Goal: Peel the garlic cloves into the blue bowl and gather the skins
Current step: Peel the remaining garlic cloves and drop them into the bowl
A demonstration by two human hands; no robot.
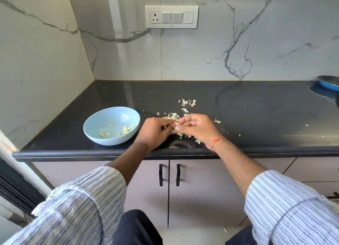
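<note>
Head: clove (177,123) pinched btwn L hand (156,130) & R hand (197,128).

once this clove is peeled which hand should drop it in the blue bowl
Probably the left hand: it sits right beside the blue bowl and already pinches the clove. The right hand is on the far side, over the skins.

I count two hands, the left hand (156,130) and the right hand (197,128), meeting over the bench (256,116). One blue bowl (111,125) sits there, with roughly a dozen peeled garlic cloves (126,129) inside; I cannot give an exact number. Two loose heaps of skins (188,103) lie on the bench. One blue pan (329,82) shows at the far right edge. One switch plate (171,17) is on the wall, and two cupboard handles (160,175) sit below.
</note>
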